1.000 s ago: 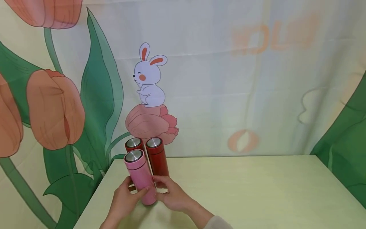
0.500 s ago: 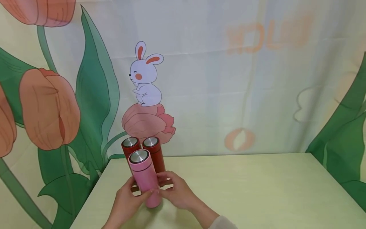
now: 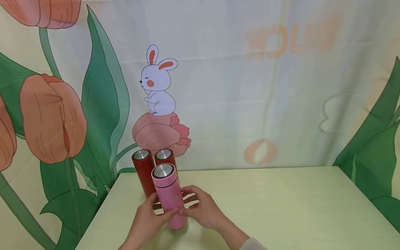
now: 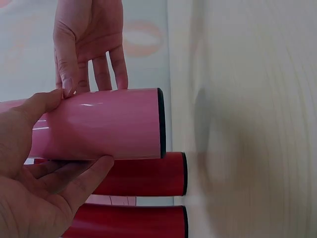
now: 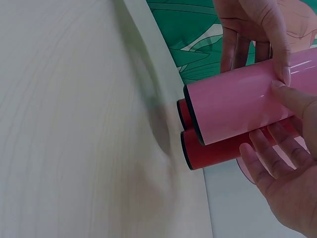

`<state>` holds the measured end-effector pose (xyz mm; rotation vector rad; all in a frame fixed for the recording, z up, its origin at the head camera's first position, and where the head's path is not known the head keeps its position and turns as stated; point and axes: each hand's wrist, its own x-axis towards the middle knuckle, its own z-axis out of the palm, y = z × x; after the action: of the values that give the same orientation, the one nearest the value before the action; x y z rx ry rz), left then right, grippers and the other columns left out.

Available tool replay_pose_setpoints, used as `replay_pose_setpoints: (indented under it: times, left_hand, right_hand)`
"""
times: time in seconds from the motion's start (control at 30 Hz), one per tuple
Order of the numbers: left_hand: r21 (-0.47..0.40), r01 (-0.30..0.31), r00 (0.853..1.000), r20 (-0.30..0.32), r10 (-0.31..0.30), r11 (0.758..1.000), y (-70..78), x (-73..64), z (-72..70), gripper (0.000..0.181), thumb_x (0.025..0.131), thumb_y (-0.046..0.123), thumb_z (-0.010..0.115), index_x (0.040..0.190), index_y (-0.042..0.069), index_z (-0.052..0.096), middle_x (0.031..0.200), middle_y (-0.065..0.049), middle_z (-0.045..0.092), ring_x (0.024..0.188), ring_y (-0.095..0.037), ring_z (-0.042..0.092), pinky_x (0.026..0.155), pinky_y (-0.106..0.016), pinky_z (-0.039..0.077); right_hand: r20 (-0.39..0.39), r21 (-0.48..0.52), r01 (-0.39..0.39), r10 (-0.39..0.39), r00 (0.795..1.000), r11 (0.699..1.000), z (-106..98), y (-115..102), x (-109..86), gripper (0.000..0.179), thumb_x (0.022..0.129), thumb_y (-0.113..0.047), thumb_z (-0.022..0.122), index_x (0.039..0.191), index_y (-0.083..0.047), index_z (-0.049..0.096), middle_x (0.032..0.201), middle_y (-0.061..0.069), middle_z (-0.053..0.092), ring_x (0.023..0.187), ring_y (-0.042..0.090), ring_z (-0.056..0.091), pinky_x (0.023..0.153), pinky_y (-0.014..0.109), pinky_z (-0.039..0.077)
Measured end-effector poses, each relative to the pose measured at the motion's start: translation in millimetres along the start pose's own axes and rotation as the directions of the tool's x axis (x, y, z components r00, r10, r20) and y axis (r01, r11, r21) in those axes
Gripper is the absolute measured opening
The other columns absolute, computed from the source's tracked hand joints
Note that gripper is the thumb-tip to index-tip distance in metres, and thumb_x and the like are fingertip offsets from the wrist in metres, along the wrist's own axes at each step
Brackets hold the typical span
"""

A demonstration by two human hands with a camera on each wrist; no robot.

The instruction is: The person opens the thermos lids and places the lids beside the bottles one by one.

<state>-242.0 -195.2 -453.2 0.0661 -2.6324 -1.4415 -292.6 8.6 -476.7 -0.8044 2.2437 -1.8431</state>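
A pink thermos bottle [image 3: 170, 196] with a silver-topped lid is held nearly upright, leaning slightly left at its top. My left hand [image 3: 147, 218] grips its left side, thumb across the front and fingers behind. From the right, my right hand [image 3: 204, 210] holds it between thumb and fingers, the two thumbs meeting on the front. In the left wrist view the pink bottle's dark base [image 4: 162, 124] seems a little off the table. Behind it stand two red thermos bottles: the left one [image 3: 144, 175] shows most of its body, the right one [image 3: 164, 155] is largely hidden.
The pale table [image 3: 275, 205] stretches out to the right of the bottles. A hanging cloth backdrop [image 3: 218, 86] with printed tulips and a rabbit rises along the table's back edge.
Both hands have carried the pink bottle to the right. It now covers more of the right red bottle and less of the left one. The head view has shifted slightly.
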Motion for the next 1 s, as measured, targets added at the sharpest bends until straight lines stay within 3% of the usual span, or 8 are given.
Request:
replay_pose_setpoints:
  times: [0.17,0.37,0.67,1.0]
  left_hand:
    - [-0.016,0.005,0.999,0.032,-0.005,1.0,8.0,-0.6,9.0,0.072,0.076,0.047,0.091,0.134,0.017,0.06,0.122,-0.002,0.071,0.11,-0.021,0.066,0.088,-0.04,0.062]
    - [-0.027,0.013,0.996,0.084,-0.011,1.0,17.7,1.1,20.6,0.075,0.077,0.049,0.09,0.138,0.019,0.058,0.123,-0.002,0.071,0.112,-0.022,0.065,0.092,-0.044,0.062]
    - [-0.06,-0.086,0.987,0.134,0.093,0.995,27.6,3.7,40.8,0.069,0.08,0.044,0.089,0.136,0.018,0.058,0.124,-0.005,0.07,0.114,-0.025,0.066,0.09,-0.041,0.063]
    - [-0.091,-0.174,0.966,0.176,0.187,0.981,35.7,4.8,65.7,0.067,0.08,0.046,0.088,0.134,0.016,0.06,0.124,-0.006,0.072,0.114,-0.027,0.068,0.085,-0.034,0.063]
  right_hand:
    - [-0.021,-0.021,-0.013,0.012,1.0,1.0,-9.5,3.0,-6.2,0.054,0.086,-0.027,0.087,0.133,-0.026,0.062,0.126,0.0,0.066,0.11,0.023,0.068,0.091,0.036,0.06]
    - [-0.045,-0.043,0.006,-0.008,0.999,0.999,-22.7,6.8,-15.2,0.055,0.085,-0.027,0.087,0.134,-0.028,0.061,0.126,0.001,0.066,0.109,0.022,0.069,0.091,0.04,0.06]
    - [-0.084,-0.033,0.014,-0.017,0.996,0.999,-47.0,10.8,-31.8,0.057,0.084,-0.025,0.088,0.134,-0.029,0.061,0.126,0.003,0.066,0.11,0.024,0.068,0.092,0.04,0.06]
    - [-0.115,0.062,-0.027,0.034,0.993,0.998,-68.5,15.8,-49.8,0.06,0.081,-0.012,0.089,0.134,-0.022,0.062,0.127,0.012,0.062,0.113,0.031,0.066,0.091,0.031,0.061]
